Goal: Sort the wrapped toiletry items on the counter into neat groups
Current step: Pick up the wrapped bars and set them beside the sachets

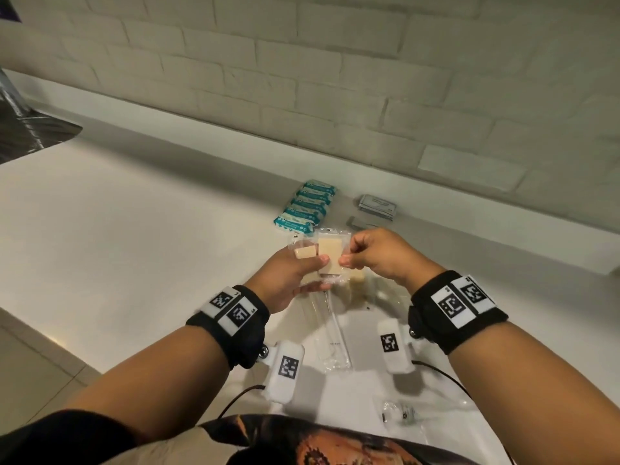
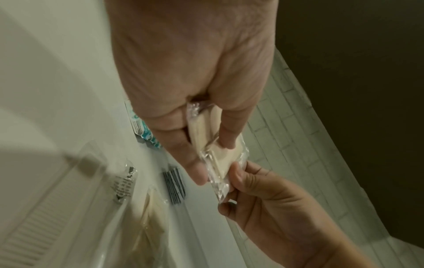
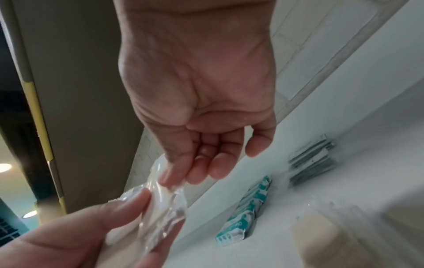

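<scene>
Both hands [image 1: 292,273] [image 1: 382,256] pinch clear-wrapped tan pads [image 1: 330,258] above counter [image 1: 134,229].

Dim, warm indoor light; head view sharpest, both wrist views soft.

In your head view the bench [image 1: 141,209] is lit evenly from above with a greenish-yellow cast, and the brick wall [image 1: 369,78] bows with wide-angle distortion toward the edges. Soft shadows sit under your forearms. A metallic surface [image 1: 23,129] at far left carries streaky glare. In your left wrist view, the left hand [image 2: 190,76] is washed out and pale up close, the lower left corner smears with blur, and the upper right falls to dark. In your right wrist view, the teal packets [image 3: 247,210] are soft, the lower right corner is a blurred blob, and two ceiling lamps [image 3: 4,166] glow at left.
</scene>
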A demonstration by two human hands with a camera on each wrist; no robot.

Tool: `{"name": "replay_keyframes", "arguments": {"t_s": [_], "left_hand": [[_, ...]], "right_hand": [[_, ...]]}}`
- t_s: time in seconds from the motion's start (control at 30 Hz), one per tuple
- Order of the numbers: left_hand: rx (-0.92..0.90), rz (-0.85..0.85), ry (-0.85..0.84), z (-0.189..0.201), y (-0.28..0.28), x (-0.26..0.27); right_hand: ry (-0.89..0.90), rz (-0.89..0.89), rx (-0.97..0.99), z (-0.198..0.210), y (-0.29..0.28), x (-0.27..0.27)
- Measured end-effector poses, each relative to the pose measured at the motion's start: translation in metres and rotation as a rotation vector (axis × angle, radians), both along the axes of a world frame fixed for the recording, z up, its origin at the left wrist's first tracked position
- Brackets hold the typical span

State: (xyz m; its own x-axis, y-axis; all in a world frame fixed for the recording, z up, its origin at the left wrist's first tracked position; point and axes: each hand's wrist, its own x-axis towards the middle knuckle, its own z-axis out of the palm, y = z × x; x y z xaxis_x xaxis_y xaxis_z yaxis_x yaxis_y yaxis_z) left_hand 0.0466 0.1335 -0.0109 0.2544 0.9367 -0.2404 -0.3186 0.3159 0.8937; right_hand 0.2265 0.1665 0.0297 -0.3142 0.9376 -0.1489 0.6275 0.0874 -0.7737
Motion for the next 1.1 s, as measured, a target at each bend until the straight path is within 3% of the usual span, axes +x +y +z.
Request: {"name": "replay_keyframes", "arguments": {"t_s": [0.13, 0.43, 0.57, 0.67, 0.8, 0.93, 1.03, 1.1], "left_hand": [[0.035, -0.007, 0.111, 0.003, 0.001, 0.002], [0.104, -0.066, 0.251, 0.004, 0.003, 0.003], [0.043, -0.038, 0.174, 0.000, 0.005, -0.001], [-0.050, -0.013, 0.077, -0.006, 0.007, -0.007], [-0.187, -0.019, -0.129, -0.010, 0.010, -0.016], [-0.157, 0.028, -0.181, -0.013, 0.014, -0.020], [-0.088, 0.066, -0.105, -0.018, 0.019, -0.021], [-0.062, 0.082, -0.036, -0.017, 0.022, -0.019]], "right_hand": [[0.092, -0.033, 0.013, 0.010, -0.002, 0.002], [0.046, -0.057, 0.087, 0.017, 0.008, 0.006], [-0.374, -0.213, 0.305, 0.008, 0.028, 0.017], [-0.402, -0.198, 0.161, -0.005, 0.042, 0.023], [-0.527, -0.041, 0.035, -0.024, 0.050, 0.012], [-0.588, -0.068, -0.046, -0.044, 0.053, 0.005], [-0.528, -0.156, 0.034, -0.047, 0.053, 0.005], [-0.249, -0.166, 0.042, -0.042, 0.050, 0.003]]}}
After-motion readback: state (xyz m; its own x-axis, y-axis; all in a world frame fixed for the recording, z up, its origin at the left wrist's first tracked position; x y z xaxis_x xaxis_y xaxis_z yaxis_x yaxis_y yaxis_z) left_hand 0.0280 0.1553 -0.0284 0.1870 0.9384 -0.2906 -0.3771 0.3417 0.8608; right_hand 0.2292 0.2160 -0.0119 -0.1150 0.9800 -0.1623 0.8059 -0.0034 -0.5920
